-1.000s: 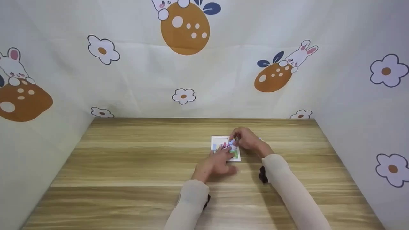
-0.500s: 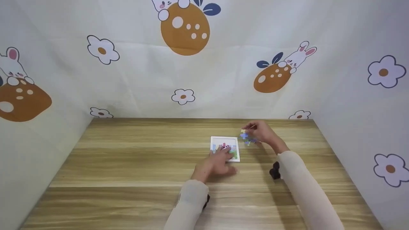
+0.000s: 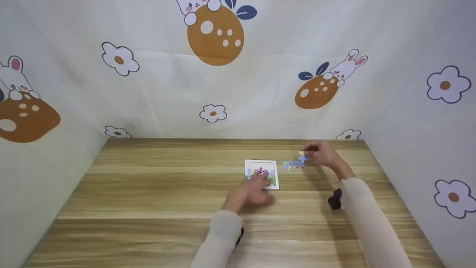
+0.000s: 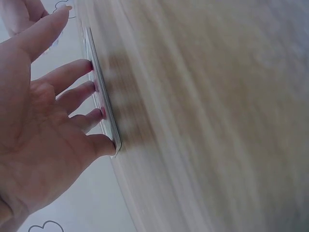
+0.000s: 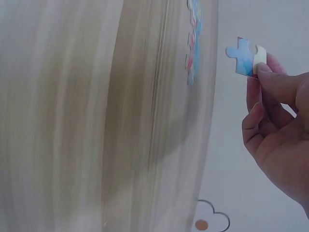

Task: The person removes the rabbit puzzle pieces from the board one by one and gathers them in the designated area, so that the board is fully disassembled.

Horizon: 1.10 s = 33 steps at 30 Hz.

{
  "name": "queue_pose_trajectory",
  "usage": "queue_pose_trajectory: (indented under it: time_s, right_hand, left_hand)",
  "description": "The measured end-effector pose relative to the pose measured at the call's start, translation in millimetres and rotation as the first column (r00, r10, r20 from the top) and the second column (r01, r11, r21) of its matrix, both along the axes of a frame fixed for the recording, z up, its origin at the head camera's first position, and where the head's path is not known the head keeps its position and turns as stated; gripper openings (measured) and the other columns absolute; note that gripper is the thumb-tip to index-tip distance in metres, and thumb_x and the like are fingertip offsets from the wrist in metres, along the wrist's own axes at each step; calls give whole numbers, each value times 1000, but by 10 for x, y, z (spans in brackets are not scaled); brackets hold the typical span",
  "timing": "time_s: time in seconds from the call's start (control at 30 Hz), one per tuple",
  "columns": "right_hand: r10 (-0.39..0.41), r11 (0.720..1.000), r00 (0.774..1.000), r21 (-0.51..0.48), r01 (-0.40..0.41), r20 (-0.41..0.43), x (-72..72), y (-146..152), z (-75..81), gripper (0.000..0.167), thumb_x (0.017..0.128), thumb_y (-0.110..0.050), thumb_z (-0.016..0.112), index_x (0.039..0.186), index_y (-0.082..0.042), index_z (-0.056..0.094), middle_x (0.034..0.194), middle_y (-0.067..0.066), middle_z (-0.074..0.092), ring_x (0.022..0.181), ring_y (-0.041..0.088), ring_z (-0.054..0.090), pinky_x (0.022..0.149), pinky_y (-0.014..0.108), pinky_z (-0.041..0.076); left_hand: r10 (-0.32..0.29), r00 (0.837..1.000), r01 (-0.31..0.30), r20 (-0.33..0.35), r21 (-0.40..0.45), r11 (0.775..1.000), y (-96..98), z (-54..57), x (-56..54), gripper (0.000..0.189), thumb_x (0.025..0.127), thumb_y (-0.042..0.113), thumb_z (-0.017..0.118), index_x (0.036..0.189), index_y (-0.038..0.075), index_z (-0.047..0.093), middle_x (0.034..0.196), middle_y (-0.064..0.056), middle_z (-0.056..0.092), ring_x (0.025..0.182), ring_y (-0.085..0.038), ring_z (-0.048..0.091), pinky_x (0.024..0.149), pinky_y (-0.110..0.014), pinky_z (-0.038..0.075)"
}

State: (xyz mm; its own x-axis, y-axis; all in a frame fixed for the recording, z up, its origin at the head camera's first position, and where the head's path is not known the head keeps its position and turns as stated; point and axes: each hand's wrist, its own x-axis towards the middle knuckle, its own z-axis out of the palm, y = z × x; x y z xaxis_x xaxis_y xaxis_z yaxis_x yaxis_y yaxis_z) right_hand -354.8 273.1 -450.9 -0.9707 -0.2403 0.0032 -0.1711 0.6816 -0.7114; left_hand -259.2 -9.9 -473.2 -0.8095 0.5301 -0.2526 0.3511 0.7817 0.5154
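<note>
Head view, right of centre: a jigsaw piece [image 3: 302, 159] sits in the right hand's [image 3: 324, 154] pinching grip, beside loose pieces [image 3: 293, 164]; nearer centre, the left hand [image 3: 254, 189], fingers spread, rests on the puzzle tray [image 3: 277, 176]. Piece-picking seems underway; next probably calls for turning it to fit.

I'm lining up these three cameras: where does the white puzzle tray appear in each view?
Head: just right of and below centre, the puzzle tray lies partly under the left hand.
Left wrist: left of centre, the puzzle tray shows nearly edge-on.
Right wrist: not in it.
Shared landmark: the wooden table, in all three.
</note>
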Motion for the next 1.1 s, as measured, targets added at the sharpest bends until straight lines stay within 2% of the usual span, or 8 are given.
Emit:
queue_pose_trajectory:
  time_s: [0.23,0.37,0.53,0.8,0.93,1.1]
  right_hand:
    - [-39,998,998,54,36,46,28,189,-62,20,96,-1,60,111,2,72,113,22,70,100,24,62,88,33,49]
    - [-43,995,996,96,36,77,42,253,-131,20,96,-2,59,110,2,72,111,20,70,98,22,60,87,33,48]
    - [-44,993,997,111,37,60,47,282,-220,18,95,0,62,108,4,73,108,20,72,95,21,60,87,33,49]
    - [-109,990,990,101,100,90,59,263,-259,21,98,-3,59,113,3,72,121,24,69,111,31,60,104,49,48]
    - [-117,989,988,101,107,96,59,257,-272,20,97,-7,64,113,1,72,119,22,70,111,31,63,101,46,49]
    - [-103,989,984,116,87,143,63,254,-265,25,92,-11,71,115,-1,71,115,19,70,100,24,61,91,37,50]
  left_hand:
    - [2,1000,-2,3,-1,1000,-12,0,4,67,94,43,61,152,13,44,168,-4,23,158,-31,9,125,-60,9]
    - [9,1000,-9,4,-1,1000,-7,-4,8,67,94,43,62,152,14,44,168,-4,23,158,-31,10,126,-59,9]
    - [26,1000,-26,14,5,1000,16,-9,11,67,94,41,63,152,14,45,168,-3,22,158,-29,9,127,-57,8]
    - [24,999,-25,21,19,1000,36,-18,9,67,93,39,64,152,13,45,168,-4,22,158,-30,8,126,-58,7]
    - [18,1000,-18,21,18,1000,36,1,7,67,94,38,63,152,11,44,168,-6,22,158,-32,8,126,-59,7]
    - [36,999,-36,29,23,999,35,-4,7,67,93,38,64,151,11,45,168,-4,22,158,-31,9,127,-57,5]
